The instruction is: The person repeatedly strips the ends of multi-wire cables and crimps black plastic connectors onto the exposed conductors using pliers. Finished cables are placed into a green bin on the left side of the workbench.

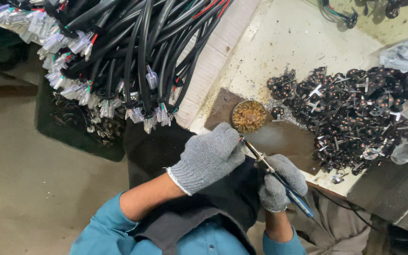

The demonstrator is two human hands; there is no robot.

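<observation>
Head view: a blue-handled tool (pixel 279 177) is gripped in the gloved right hand (pixel 279 182), its tip met by the closed left hand (pixel 208 156), whose contents cannot be told, just below a round tin (pixel 249 116) of amber paste.

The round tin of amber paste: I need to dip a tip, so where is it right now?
In the head view the round tin of amber paste sits mid-frame on the brown plate, just above the grey-gloved left hand and left of the pile of small black parts.

Place: it was a small assembly workshop.
Signs: bundled black cables (pixel 133 56), heaped black connector parts (pixel 350 118), stained workbench (pixel 284 42).
</observation>
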